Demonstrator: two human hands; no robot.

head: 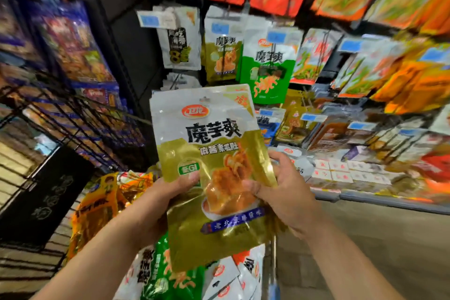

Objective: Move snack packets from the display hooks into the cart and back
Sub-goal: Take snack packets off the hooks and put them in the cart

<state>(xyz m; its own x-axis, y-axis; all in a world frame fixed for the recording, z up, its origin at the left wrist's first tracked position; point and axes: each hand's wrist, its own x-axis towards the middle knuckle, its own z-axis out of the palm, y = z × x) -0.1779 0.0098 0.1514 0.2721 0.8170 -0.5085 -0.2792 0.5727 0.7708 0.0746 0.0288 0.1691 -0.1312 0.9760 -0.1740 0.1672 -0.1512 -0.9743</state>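
Gold packet [214, 178] up in front of me, above cart pile [155, 273]. Left hand [165, 200] & right hand [287, 192] fingers pinch its sides. Light, floppy, slick foil, so grip edges.

The gold-and-white packet [214, 173] held up in front reads 魔芋爽 in big black characters, with a red oval logo above, "75" in the top right corner and a green "GI" badge lower left. Farther back, a hanging green packet [267, 68] shows the same 魔芋爽. The blue shelf tags [276, 37] are too blurred to read.
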